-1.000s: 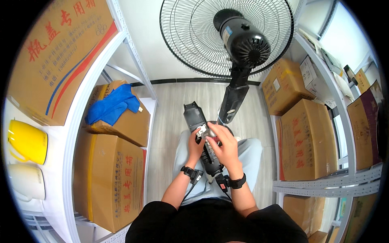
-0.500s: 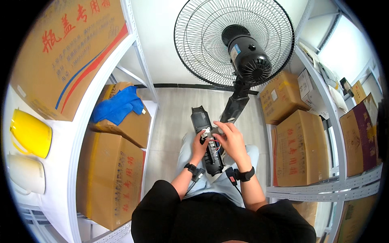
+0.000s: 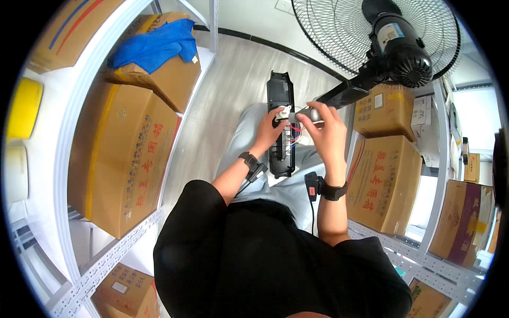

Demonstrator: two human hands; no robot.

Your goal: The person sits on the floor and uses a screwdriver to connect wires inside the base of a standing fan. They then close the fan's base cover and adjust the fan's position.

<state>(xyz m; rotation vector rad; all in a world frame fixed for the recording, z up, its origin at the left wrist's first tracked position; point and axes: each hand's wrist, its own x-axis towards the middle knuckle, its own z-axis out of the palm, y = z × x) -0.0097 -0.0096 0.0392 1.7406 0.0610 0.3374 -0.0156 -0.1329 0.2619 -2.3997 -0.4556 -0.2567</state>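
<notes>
My left hand (image 3: 269, 130) is closed around a small white part (image 3: 285, 113) over the middle of a long black plastic housing (image 3: 280, 93). The housing lies lengthwise between my legs, its inner side facing up. From the other side my right hand (image 3: 326, 130) pinches a small grey cylindrical part (image 3: 294, 117), its end close to the white part. Red and white wires (image 3: 295, 132) hang below the fingers inside the housing. My fingers partly cover both small parts, so I cannot tell whether they touch.
A black standing fan (image 3: 395, 47) leans in from the upper right, its neck close to my right hand. Shelves with cardboard boxes (image 3: 132, 153) stand on the left, and more boxes (image 3: 382, 183) on the right. A blue cloth (image 3: 154, 45) lies on a left-hand box.
The view has shifted and turned, so the fan stands farther right and the housing looks more upright. Both hands stay at the middle of the housing, still holding the small parts.
</notes>
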